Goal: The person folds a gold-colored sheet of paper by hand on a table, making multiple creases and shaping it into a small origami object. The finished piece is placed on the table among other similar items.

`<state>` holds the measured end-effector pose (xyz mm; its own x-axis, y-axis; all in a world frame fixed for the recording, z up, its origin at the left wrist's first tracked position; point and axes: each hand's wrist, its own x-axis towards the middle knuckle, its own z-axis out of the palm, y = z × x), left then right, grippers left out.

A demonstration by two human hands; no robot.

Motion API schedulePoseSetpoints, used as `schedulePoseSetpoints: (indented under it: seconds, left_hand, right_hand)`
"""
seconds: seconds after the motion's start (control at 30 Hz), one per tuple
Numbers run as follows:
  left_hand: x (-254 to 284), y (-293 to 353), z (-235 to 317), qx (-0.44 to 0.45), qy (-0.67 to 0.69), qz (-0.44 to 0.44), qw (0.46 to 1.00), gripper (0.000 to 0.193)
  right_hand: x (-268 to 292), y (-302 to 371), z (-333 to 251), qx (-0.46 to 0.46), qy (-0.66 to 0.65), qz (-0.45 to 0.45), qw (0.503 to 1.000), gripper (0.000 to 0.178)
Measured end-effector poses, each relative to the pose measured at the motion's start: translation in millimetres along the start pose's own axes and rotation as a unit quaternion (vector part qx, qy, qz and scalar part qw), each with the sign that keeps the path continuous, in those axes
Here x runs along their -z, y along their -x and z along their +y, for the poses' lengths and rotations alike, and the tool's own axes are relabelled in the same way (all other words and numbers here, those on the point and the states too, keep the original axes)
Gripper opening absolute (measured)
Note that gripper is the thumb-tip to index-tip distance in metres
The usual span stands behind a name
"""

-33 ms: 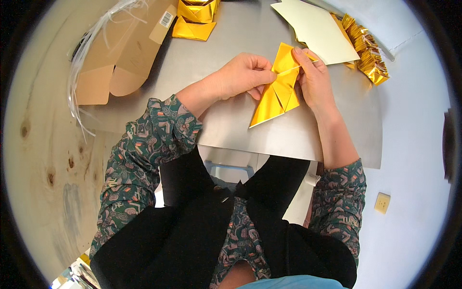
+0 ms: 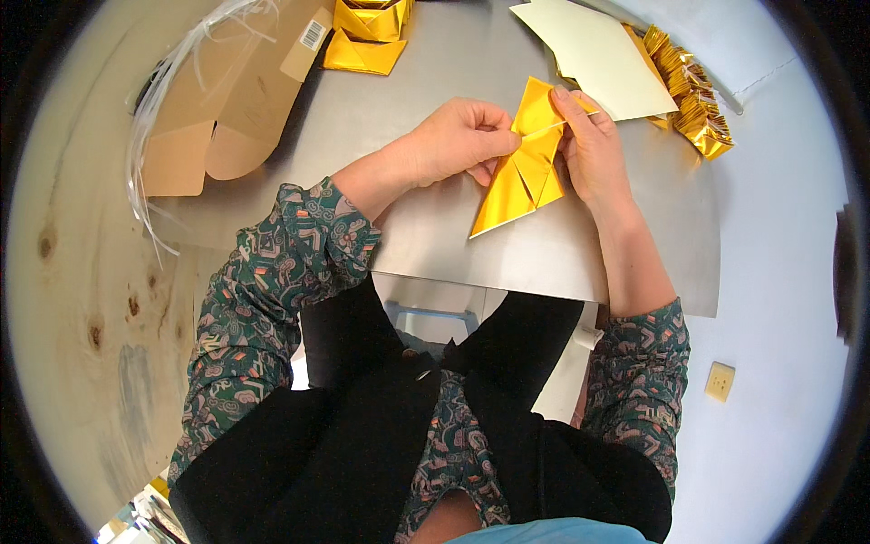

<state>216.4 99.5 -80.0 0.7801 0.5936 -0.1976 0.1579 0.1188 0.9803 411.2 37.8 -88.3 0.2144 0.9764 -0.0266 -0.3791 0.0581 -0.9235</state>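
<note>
A folded sheet of shiny gold paper (image 2: pixel 528 172) is held up over the metal table between both hands. My left hand (image 2: pixel 462 140) pinches its left edge, thumb on top and fingers curled behind. At its upper right edge my right hand (image 2: pixel 591 145) grips it, thumb in front and the other fingers partly hidden behind. Creases and triangular flaps show on the paper, and its lower tip points down and to the left.
An opened cardboard box (image 2: pixel 227 118) with white plastic strips (image 2: pixel 140 163) lies at the left. Folded gold pieces (image 2: pixel 364 53) sit at the back. Pale sheets (image 2: pixel 598 59) and a row of pleated gold paper (image 2: pixel 693 100) lie back right on the metal table (image 2: pixel 435 240), by the wall.
</note>
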Motion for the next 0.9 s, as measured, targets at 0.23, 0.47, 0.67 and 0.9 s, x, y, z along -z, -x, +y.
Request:
schedulePoseSetpoints:
  seconds: [0.23, 0.47, 0.67, 0.9]
  left_hand:
    - [8, -1, -7, -0.068, 0.055, 0.097, 0.991, 0.021]
    - [10, -2, -9, -0.083, 0.044, 0.109, 0.989, 0.02]
    - [6, 2, -8, -0.037, 0.06, 0.061, 0.996, 0.028]
    - [0, 7, -10, -0.058, 0.057, 0.04, 0.996, 0.029]
  right_hand:
    - [3, 14, 2, -0.028, 0.139, -0.051, 0.989, 0.02]
    - [7, 14, 5, -0.049, 0.133, -0.114, 0.983, 0.016]
    - [11, 15, 5, -0.045, 0.129, -0.106, 0.985, 0.016]
    - [2, 24, 5, -0.05, 0.094, -0.086, 0.991, 0.018]
